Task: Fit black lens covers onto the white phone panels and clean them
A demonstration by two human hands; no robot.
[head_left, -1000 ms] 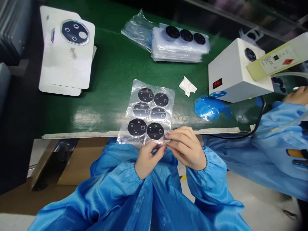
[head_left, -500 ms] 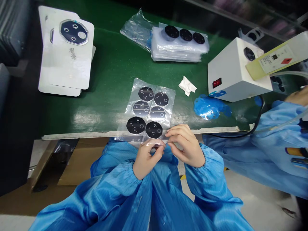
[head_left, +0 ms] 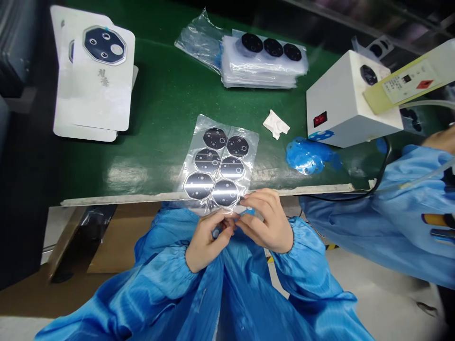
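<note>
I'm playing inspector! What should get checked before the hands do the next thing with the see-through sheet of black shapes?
1. Both hands grip the sheet: ok. The left hand and right hand pinch its near edge.
2. All pieces in place: ok. Six black ones sit in two columns.
3. Sheet wholly on the table: not ok. Its near end sticks out past the edge.
4. Anything peeled loose at the pinch: cannot tell. The hands hide it.
5. Neighbour's sleeve clear of the sheet: ok. It is apart, off to the right.
</note>
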